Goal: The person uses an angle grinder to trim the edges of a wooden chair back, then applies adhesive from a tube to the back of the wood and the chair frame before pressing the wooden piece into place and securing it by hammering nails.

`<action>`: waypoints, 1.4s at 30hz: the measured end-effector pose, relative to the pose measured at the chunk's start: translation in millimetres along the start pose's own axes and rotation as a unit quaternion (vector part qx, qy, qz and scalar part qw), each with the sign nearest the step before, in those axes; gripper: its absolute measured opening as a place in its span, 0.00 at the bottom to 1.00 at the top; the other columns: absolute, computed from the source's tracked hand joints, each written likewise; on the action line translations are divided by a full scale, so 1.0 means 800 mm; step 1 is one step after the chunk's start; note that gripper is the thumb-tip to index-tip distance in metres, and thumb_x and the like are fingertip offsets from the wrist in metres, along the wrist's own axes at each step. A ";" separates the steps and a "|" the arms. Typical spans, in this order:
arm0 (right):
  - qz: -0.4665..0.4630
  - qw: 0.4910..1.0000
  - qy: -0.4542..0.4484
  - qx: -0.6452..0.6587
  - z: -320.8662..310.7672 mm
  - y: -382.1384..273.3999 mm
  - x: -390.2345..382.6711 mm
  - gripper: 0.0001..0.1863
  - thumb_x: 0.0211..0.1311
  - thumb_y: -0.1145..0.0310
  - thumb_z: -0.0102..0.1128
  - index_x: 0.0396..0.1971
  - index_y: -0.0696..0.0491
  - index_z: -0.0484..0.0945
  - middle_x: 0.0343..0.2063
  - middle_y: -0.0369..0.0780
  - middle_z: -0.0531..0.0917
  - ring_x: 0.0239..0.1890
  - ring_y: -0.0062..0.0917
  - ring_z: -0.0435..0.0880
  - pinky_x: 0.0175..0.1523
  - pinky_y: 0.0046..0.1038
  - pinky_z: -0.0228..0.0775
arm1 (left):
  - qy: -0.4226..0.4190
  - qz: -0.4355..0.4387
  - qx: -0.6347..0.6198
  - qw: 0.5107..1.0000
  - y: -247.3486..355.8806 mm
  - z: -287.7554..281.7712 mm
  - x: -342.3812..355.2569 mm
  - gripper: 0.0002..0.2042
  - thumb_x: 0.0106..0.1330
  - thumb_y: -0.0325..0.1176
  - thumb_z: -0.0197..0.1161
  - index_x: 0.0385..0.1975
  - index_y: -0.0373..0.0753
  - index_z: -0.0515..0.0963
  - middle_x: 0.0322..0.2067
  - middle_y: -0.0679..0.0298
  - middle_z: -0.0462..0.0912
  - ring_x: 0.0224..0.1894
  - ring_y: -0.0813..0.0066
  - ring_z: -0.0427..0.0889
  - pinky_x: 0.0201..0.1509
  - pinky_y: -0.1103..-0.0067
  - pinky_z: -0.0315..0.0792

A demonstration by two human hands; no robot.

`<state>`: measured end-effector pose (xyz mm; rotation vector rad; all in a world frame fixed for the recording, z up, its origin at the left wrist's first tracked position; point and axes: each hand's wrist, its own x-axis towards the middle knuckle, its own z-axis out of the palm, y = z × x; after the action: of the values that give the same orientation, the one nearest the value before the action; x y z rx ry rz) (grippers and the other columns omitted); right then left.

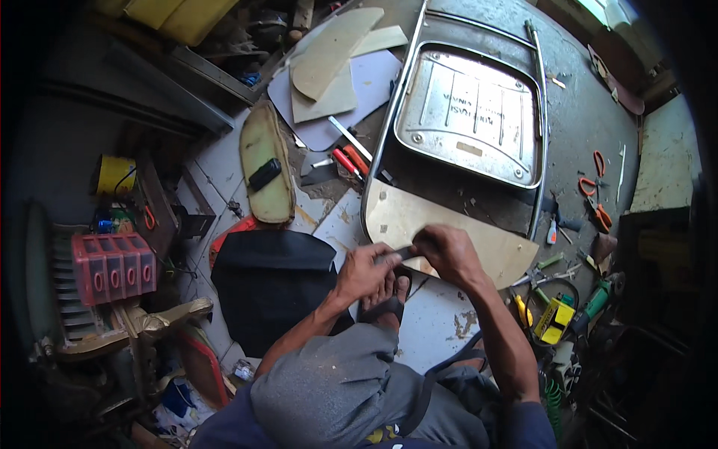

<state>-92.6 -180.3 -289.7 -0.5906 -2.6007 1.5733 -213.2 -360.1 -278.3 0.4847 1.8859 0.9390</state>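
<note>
The upper right of the frame is mostly taken up by a metal chair frame (467,112), its left tube bent inward at the lower end. A black sheet (273,299) is laid at centre left, its upper right edge left just beside the left wrist. At centre, a pale curved board (449,221) is bordered on its left by the tube's bend. Below its lower edge, white tiles (441,322) are seen, bounded on the right by the right forearm. Above the black sheet, an olive pad (262,198) is seen. At the lower right, a green power tool (597,303) is placed well apart from the hands. Over the board's lower edge, a small dark strip (406,253) is held, pinched by the left hand (366,271) and clamped by the right hand (449,254), the two kept close together.
</note>
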 end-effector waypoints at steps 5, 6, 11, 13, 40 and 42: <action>-0.051 0.991 0.059 -0.110 0.065 0.044 0.069 0.07 0.58 0.64 0.64 0.29 0.52 0.80 0.29 0.43 0.82 0.37 0.41 0.80 0.42 0.42 0.68 | 0.190 0.008 0.124 0.974 -0.053 0.004 0.053 0.16 0.66 0.44 0.65 0.33 0.34 0.82 0.18 0.59 0.83 0.19 0.70 0.84 0.25 0.73 0.75; -0.056 0.988 0.078 -0.121 0.072 0.048 0.079 0.07 0.58 0.64 0.64 0.29 0.51 0.80 0.29 0.42 0.82 0.37 0.40 0.80 0.43 0.42 0.68 | 0.227 0.031 0.153 0.961 -0.066 0.004 0.068 0.17 0.66 0.45 0.64 0.32 0.35 0.81 0.17 0.57 0.83 0.20 0.66 0.85 0.27 0.71 0.75; -0.084 0.971 0.125 -0.188 0.093 0.054 0.120 0.06 0.57 0.64 0.64 0.31 0.49 0.80 0.31 0.38 0.82 0.39 0.35 0.78 0.43 0.38 0.65 | 0.296 0.027 0.227 0.927 -0.055 -0.001 0.085 0.20 0.64 0.50 0.64 0.29 0.35 0.81 0.20 0.48 0.82 0.27 0.47 0.84 0.34 0.62 0.74; -0.121 0.959 0.149 -0.210 0.102 0.054 0.129 0.06 0.57 0.64 0.64 0.31 0.49 0.80 0.31 0.37 0.82 0.39 0.33 0.78 0.43 0.37 0.64 | 0.306 0.011 0.236 0.922 -0.053 -0.004 0.087 0.21 0.63 0.51 0.64 0.29 0.35 0.80 0.22 0.45 0.82 0.30 0.42 0.83 0.37 0.59 0.73; 0.037 0.957 0.145 -0.247 0.172 0.027 0.053 0.30 0.63 0.67 0.52 0.67 0.41 0.67 0.59 0.41 0.69 0.61 0.38 0.64 0.61 0.51 0.51 | 0.305 -0.013 0.072 0.950 -0.082 -0.013 0.108 0.21 0.59 0.45 0.69 0.38 0.31 0.78 0.27 0.54 0.83 0.29 0.64 0.82 0.36 0.70 0.74; 0.045 0.954 0.158 -0.251 0.173 0.026 0.057 0.30 0.63 0.66 0.52 0.68 0.41 0.67 0.59 0.40 0.68 0.61 0.38 0.64 0.61 0.52 0.50 | 0.301 -0.022 0.083 0.950 -0.077 -0.013 0.106 0.21 0.60 0.46 0.68 0.38 0.30 0.78 0.27 0.54 0.83 0.29 0.63 0.82 0.36 0.70 0.74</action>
<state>-160.6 -273.0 -381.7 -0.9121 -2.7354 0.7301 -259.4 -346.7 -372.0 0.2643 2.5304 0.9740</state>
